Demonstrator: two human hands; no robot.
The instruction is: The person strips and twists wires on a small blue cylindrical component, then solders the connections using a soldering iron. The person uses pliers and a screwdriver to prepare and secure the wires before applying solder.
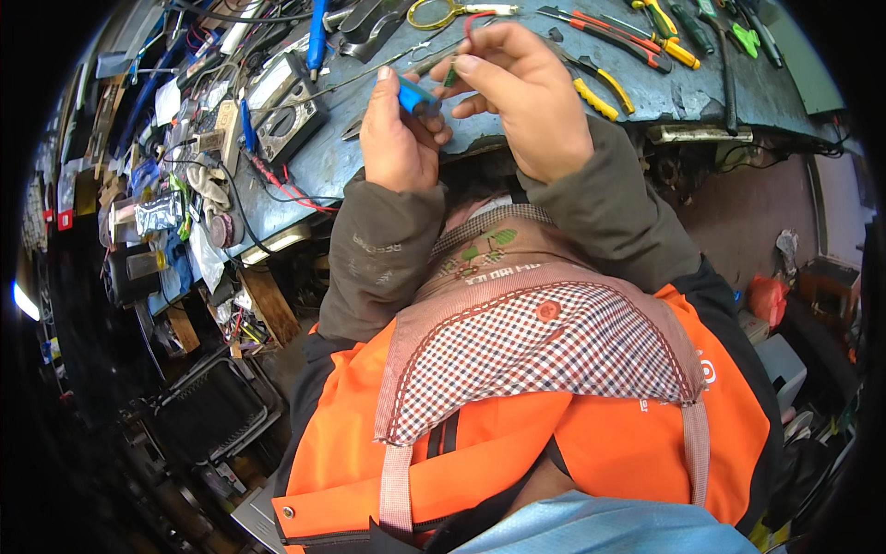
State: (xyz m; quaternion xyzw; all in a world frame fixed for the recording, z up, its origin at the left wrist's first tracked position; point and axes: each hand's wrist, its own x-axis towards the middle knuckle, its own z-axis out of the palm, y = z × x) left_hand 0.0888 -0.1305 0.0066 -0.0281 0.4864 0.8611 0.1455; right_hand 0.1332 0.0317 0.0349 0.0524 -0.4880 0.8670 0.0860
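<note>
Above the near edge of the workbench, my left hand (392, 143) is closed around a short blue cylinder (412, 95) with a greyish end. Its thumb lies along the cylinder's side. Close by on the right, my right hand (540, 102) pinches a small green piece (450, 74) between thumb and fingers; it looks like a little circuit board, though the fingers cover most of it. A red wire (472, 22) curves up beside the right fingers. Whether the green piece is joined to the cylinder cannot be made out.
Left on the workbench (341, 97) lie a multimeter (288, 111), its red test lead (295, 196) and a crowded heap of parts. Yellow-handled pliers (598, 98), screwdrivers (681, 54) and red-handled tweezers (620, 44) lie right. A magnifying glass (432, 11) rests at the back.
</note>
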